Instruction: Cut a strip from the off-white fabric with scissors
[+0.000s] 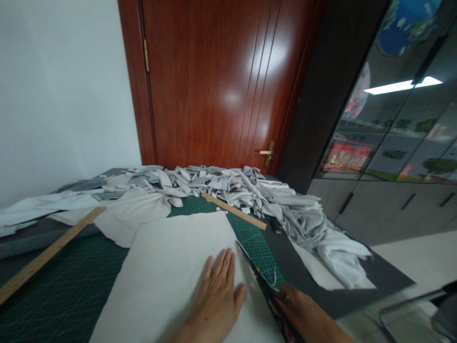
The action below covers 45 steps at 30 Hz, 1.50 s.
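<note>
My left hand [216, 297] lies flat, fingers apart, pressing on a cream sheet of fabric [167, 271] spread over a green cutting mat [71, 286]. My right hand [303, 314] grips a pair of dark scissors [255, 271] whose blades run along the sheet's right edge, close beside my left hand's fingers. A thin cut strip curls near the blades.
A heap of grey and white fabric scraps [232, 188] covers the table's far side and right. A short wooden ruler [233, 210] lies past the sheet; a long one [50, 252] lies at left. A wooden door [221, 81] and glass cabinet [392, 109] stand behind.
</note>
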Available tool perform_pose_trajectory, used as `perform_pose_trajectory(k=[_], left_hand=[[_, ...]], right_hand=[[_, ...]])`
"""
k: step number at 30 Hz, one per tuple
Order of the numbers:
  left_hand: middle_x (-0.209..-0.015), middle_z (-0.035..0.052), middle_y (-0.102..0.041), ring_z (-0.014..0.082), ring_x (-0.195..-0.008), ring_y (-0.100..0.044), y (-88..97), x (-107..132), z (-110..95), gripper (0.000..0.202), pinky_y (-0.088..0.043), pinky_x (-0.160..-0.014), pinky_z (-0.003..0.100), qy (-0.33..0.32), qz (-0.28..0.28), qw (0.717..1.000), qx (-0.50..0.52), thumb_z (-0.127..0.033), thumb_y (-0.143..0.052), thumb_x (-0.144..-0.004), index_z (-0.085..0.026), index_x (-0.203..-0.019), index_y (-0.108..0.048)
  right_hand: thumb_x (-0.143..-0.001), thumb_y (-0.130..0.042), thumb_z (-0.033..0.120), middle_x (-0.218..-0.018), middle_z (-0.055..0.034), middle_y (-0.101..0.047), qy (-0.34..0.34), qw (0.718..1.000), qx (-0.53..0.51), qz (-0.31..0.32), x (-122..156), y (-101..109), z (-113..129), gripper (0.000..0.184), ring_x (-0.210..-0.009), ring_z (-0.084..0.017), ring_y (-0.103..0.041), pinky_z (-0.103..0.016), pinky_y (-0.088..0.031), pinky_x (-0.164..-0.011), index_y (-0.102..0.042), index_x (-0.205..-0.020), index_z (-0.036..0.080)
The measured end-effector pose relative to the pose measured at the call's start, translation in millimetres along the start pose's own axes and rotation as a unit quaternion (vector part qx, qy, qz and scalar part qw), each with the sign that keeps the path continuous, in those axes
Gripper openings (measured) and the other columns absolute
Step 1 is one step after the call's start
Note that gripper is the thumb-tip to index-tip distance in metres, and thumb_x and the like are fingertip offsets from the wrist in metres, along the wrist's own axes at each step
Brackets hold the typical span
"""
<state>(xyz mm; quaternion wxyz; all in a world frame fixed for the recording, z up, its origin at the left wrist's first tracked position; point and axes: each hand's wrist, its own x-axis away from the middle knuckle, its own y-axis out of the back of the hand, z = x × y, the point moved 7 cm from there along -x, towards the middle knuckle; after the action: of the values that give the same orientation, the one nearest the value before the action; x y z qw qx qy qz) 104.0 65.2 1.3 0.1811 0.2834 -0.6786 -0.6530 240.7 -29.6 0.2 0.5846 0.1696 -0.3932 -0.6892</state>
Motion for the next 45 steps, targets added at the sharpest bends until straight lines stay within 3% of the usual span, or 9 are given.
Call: perform_pose_trajectory(k=[4,9,13,16,22,33,38,41,45], left_hand=[[-0.155,0.0129,-0.014,0.0286,-0.144,-0.015,-1.1,0.4,0.5,0.067,-0.021,-0.117,0.056,-0.001,-0.004,1.000,0.007,-0.050,-0.021,-0.099,-0.004,-0.148,-0.025],[-0.155,0.0128,-0.015,0.0285,-0.144,-0.016,0.9,0.5,0.9,0.066,-0.022,-0.117,0.056,0.001,-0.005,1.000,0.008,-0.049,-0.023,-0.099,-0.005,-0.148,-0.026],[-0.154,0.0134,-0.017,0.0287,-0.144,-0.018,0.3,0.3,0.3,0.066,-0.023,-0.117,0.056,-0.005,-0.013,1.000,0.012,-0.049,-0.023,-0.099,-0.004,-0.147,-0.027],[-0.155,0.0130,-0.017,0.0285,-0.144,-0.018,-1.1,0.2,0.5,0.066,-0.023,-0.117,0.056,-0.004,-0.020,1.000,0.011,-0.049,-0.022,-0.100,-0.004,-0.148,-0.026],[-0.154,0.0136,-0.022,0.0293,-0.144,-0.022,-0.7,0.4,0.6,0.065,-0.026,-0.116,0.056,-0.004,-0.028,1.000,0.003,-0.048,-0.026,-0.099,-0.005,-0.147,-0.030],[-0.154,0.0122,-0.019,0.0289,-0.144,-0.020,-2.0,-0.7,2.0,0.066,-0.025,-0.117,0.056,-0.005,-0.022,1.000,0.001,-0.050,-0.024,-0.099,-0.005,-0.148,-0.027],[-0.155,0.0122,-0.020,0.0287,-0.144,-0.022,-3.2,1.1,2.5,0.065,-0.025,-0.117,0.056,-0.005,-0.024,1.000,0.001,-0.048,-0.025,-0.099,-0.005,-0.148,-0.028],[-0.154,0.0128,-0.022,0.0289,-0.144,-0.023,-2.8,0.7,2.5,0.065,-0.026,-0.116,0.056,-0.008,-0.034,0.999,0.000,-0.049,-0.025,-0.099,-0.006,-0.147,-0.030],[-0.155,0.0130,-0.021,0.0291,-0.144,-0.022,-3.0,-1.3,2.3,0.066,-0.026,-0.116,0.056,-0.012,-0.035,0.999,-0.003,-0.050,-0.023,-0.099,-0.005,-0.148,-0.028]], right_hand=[[-0.087,-0.031,0.042,-0.079,-0.0079,-0.061,-0.005,1.000,-0.014,0.014,2.3,1.1,2.2,0.028,-0.059,-0.016,-0.058,-0.023,-0.043,-0.048,-0.048,-0.091,0.020],[-0.086,-0.028,0.049,-0.073,-0.0065,-0.060,-0.009,0.999,-0.020,0.026,5.8,2.0,5.0,0.034,-0.059,-0.018,-0.059,-0.025,-0.045,-0.049,-0.047,-0.089,0.021],[-0.082,-0.029,0.051,-0.080,-0.0114,-0.065,0.015,1.000,-0.008,0.001,5.2,5.6,7.3,0.036,-0.074,-0.024,-0.064,-0.031,-0.050,-0.066,-0.048,-0.086,0.021],[-0.081,-0.033,0.049,-0.080,-0.0096,-0.066,0.012,1.000,-0.007,-0.020,2.5,7.8,4.6,0.031,-0.081,-0.024,-0.065,-0.032,-0.049,-0.076,-0.048,-0.081,0.022],[-0.083,-0.031,0.044,-0.075,-0.0083,-0.061,-0.003,1.000,-0.006,0.005,3.5,8.4,7.6,0.026,-0.066,-0.021,-0.061,-0.028,-0.047,-0.058,-0.045,-0.081,0.022],[-0.084,-0.031,0.053,-0.073,-0.0074,-0.063,0.002,1.000,-0.022,-0.001,1.5,5.8,-5.8,0.036,-0.062,-0.019,-0.061,-0.027,-0.046,-0.052,-0.049,-0.082,0.021],[-0.084,-0.039,0.058,-0.068,-0.0056,-0.064,0.013,0.999,-0.024,-0.029,1.1,9.2,-6.7,0.039,-0.075,-0.022,-0.065,-0.027,-0.049,-0.061,-0.052,-0.077,0.022],[-0.083,-0.041,0.062,-0.059,-0.0015,-0.061,-0.004,0.999,-0.046,-0.016,2.2,8.8,-10.9,0.041,-0.063,-0.019,-0.063,-0.026,-0.046,-0.054,-0.051,-0.077,0.022],[-0.083,-0.043,0.052,-0.067,-0.0027,-0.063,-0.014,0.999,-0.018,-0.024,3.6,12.4,-14.1,0.032,-0.062,-0.018,-0.061,-0.025,-0.046,-0.053,-0.053,-0.081,0.022]])
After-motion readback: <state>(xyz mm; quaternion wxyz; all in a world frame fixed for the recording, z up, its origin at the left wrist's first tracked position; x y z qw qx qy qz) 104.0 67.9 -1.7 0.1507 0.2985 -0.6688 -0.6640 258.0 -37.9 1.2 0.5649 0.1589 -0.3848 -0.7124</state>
